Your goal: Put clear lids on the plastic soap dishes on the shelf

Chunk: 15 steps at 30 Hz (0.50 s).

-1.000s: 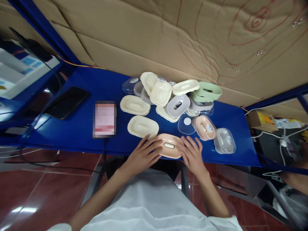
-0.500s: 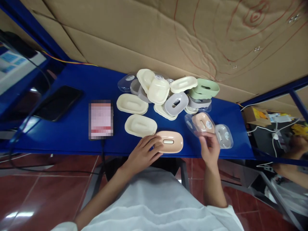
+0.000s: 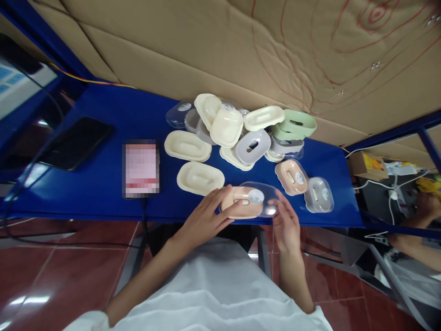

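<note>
A peach oval dish [image 3: 229,210], which looks like a soap dish with a slot in its middle, lies near the table's front edge. My left hand [image 3: 208,210] grips its left end, fingers over the top. In my right hand [image 3: 286,220] is a clear plastic lid [image 3: 270,195] with a round sticker, pinched at its right end. The lid overlaps the right part of the peach dish; whether it is seated cannot be made out. Two cream oval trays [image 3: 200,178] lie just beyond my left hand. Right of the lid stand another peach dish [image 3: 291,177] and a grey covered dish [image 3: 319,195].
Behind is a pile of cream, grey and green dishes, with a green dish [image 3: 296,123] at its right. To the left lie a blurred-out device [image 3: 141,168] with a cable and a black phone-like slab [image 3: 77,142]. A cardboard wall [image 3: 172,50] closes the back. Another person's arm [image 3: 415,250] shows at right.
My right hand has carried the clear lid leftward from beside the other peach dish to over the one at my left hand. The left hand stays on its dish.
</note>
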### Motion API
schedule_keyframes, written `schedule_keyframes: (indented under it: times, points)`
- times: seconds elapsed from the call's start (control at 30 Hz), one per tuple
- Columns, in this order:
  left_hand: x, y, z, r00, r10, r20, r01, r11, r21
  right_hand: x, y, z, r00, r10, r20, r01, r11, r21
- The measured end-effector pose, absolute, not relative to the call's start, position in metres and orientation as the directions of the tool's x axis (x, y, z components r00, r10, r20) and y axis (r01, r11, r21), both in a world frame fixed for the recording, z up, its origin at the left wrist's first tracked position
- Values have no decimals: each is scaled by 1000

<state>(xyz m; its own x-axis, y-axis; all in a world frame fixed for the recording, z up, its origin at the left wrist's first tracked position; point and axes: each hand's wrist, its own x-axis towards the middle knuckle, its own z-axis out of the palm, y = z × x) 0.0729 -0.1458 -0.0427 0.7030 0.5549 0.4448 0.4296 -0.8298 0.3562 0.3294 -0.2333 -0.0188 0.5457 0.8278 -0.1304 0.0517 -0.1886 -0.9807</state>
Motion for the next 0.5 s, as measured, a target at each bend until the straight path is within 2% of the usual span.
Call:
schedule_keyframes:
  times: [0.07,0.13,0.23,0.37,0.5]
  points:
    - [74,-146,-42,719,542,435,415,-837,357,320,-235,-23,511,860,-16,293,-191,-937]
    - [74,-147,-42,723,530,444,395,-844,363,311,-236,-27,460,878,134,523,-145,-840]
    - [72,-147,-42,710,533,461,395,-843,366,306,-237,-30,268,932,245,746,-39,-665]
    - [68,-145,-40,702,529,477,391,-846,364,314,-237,-33,-56,967,247,891,160,-425]
    - [68,-144,-38,684,549,480,397,-832,386,324,-236,-42,-201,933,300,895,299,-331]
